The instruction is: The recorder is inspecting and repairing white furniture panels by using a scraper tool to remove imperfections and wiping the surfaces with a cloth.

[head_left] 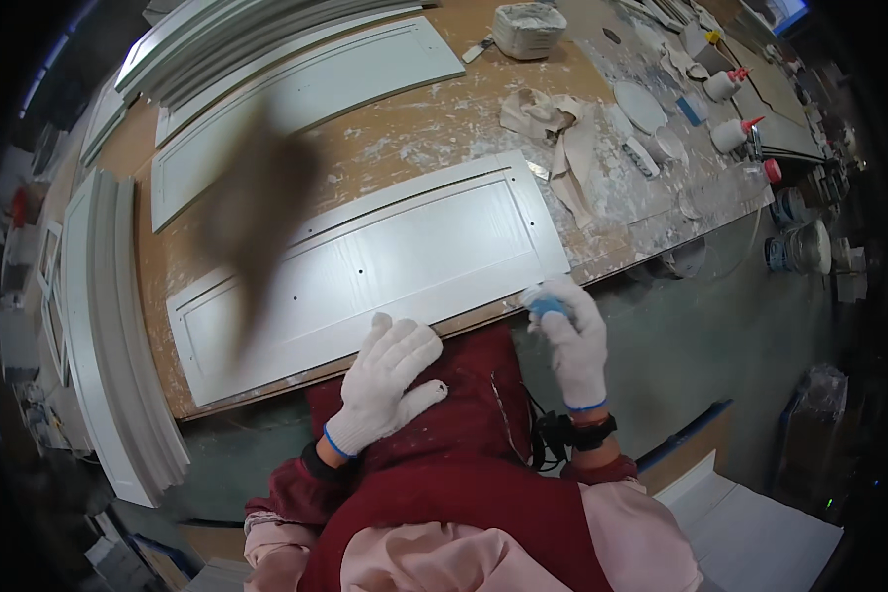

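A white framed panel (395, 261) with several small dark holes lies on the worktable in front of me. My left hand (390, 380), in a white knitted glove, has its fingers stretched out, the tips by the panel's near edge. At the panel's near right corner is my right hand (574, 340), gloved too. Its fingers close round a small blue pad (547, 306), mostly covered by the glove, so its exact kind does not show. A dark, badly blurred shape (261, 197) hides part of the panel's left side.
Stacked white panels stand at the left (109, 335) and far left (266, 49) of the paint-spattered table (405, 128). Toward the right lie a beige rag (570, 163), a crusted white tub (528, 32), red-tipped bottles (732, 134) and a clear bottle (725, 189). Paint cans (804, 247) stand beyond.
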Demonstrator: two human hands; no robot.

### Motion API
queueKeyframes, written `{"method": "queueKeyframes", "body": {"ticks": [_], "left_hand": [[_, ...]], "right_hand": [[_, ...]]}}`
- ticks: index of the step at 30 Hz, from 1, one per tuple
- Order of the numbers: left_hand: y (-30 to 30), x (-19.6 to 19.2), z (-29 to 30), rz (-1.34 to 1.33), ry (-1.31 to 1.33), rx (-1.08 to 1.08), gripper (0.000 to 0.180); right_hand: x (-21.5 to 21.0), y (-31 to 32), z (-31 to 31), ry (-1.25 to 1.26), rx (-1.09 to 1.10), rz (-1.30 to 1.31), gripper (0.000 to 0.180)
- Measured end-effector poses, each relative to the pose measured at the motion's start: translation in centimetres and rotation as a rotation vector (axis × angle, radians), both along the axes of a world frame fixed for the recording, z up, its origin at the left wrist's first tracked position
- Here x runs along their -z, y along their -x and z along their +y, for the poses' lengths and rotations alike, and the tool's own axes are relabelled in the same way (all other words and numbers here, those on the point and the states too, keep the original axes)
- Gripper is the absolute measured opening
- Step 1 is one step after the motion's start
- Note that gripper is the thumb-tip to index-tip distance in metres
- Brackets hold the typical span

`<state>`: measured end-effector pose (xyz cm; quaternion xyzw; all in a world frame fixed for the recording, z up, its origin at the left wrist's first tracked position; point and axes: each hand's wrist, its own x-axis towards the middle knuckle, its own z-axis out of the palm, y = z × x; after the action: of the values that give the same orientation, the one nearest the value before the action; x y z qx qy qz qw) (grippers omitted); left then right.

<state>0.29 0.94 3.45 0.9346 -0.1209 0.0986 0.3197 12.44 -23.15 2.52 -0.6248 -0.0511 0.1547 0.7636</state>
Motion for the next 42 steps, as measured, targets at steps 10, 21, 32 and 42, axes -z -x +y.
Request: {"method": "queueKeyframes", "body": {"ticks": [10, 21, 32, 42], "left_hand": [[-5.4, 0.0, -2.5, 0.419, 1.886, -0.469, 0.032], [-1.9, -1.0, 3.3, 0.518, 1.262, -0.300, 0.039], [-2.2, 0.5, 1.9, 0.039, -0.025, -0.354, 0.034], [-2.2, 1.7, 3.0, -0.024, -0.116, -0.271, 0.034]], "right_hand": [[-1.5, 0.2, 8.1, 0.435, -0.333, -0.834, 0.056], [-1.1, -18.4, 3.9, 1.039, -0.230, -0.807, 0.041], [-0.6, -20.2, 5.4, 1.355, -0.394, -0.899, 0.033], [-1.2, -22.2, 4.9, 1.288, -0.495, -0.572, 0.029]]}}
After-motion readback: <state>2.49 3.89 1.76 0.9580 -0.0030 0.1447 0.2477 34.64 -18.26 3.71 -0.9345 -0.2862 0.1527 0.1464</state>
